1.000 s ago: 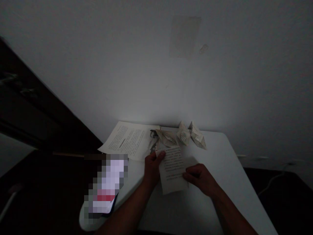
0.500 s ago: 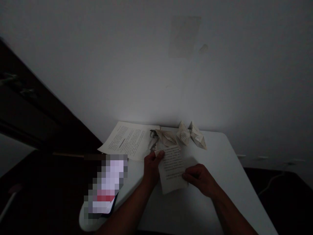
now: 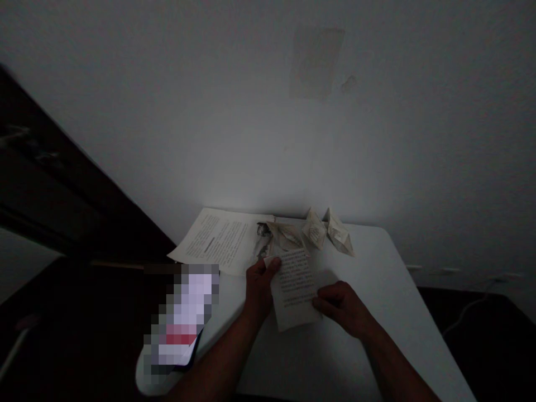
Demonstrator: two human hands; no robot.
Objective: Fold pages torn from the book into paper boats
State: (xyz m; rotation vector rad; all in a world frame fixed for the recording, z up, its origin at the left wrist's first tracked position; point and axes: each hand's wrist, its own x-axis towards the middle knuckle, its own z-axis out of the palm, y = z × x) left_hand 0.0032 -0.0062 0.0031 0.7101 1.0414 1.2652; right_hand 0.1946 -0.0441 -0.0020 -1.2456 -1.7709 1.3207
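A printed sheet of paper (image 3: 296, 287) is held up between my two hands over the white table. My left hand (image 3: 260, 285) grips its upper left edge, thumb on the printed face. At the lower right edge, my right hand (image 3: 339, 304) pinches the sheet between thumb and fingers. Just beyond the sheet lies a folded paper boat (image 3: 288, 235), partly on a printed page. Two more boats, a middle one (image 3: 314, 229) and a right one (image 3: 339, 233), stand close together near the wall. The fingers behind the sheet are hidden.
Loose printed pages (image 3: 218, 237) lie at the table's back left. A phone (image 3: 184, 324), blurred by pixels, rests at the left edge. The white table (image 3: 368, 262) meets the wall (image 3: 251, 139) at the back. A cable (image 3: 464, 312) runs at the right.
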